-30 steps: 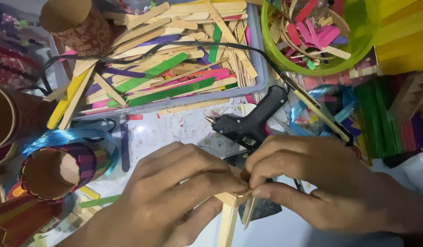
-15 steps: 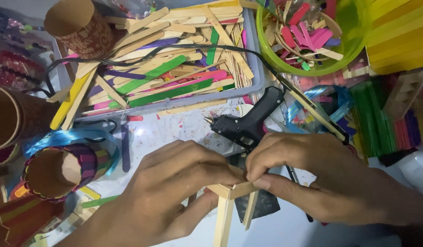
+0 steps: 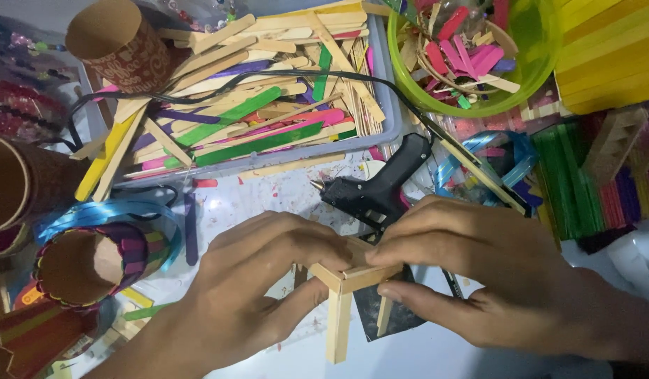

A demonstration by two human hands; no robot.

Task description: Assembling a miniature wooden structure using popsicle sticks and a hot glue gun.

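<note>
A small frame of wooden sticks (image 3: pixel 347 291) sits at six o'clock, pinched between the left hand (image 3: pixel 257 281) and right hand (image 3: pixel 479 270). The glue gun (image 3: pixel 377 189) lies just above. At twelve, a grey tray (image 3: pixel 384 84) holds coloured sticks; at one, a green bowl (image 3: pixel 531 74) holds pink pieces.

— Where is there bare room for a hand?

— Only the white table (image 3: pixel 436 354) nearest the person. The black glue gun (image 3: pixel 380 189) lies just beyond the hands, cardboard tubes (image 3: pixel 93 263) crowd the left, and the stick tray (image 3: pixel 384 105) blocks the far side.
</note>
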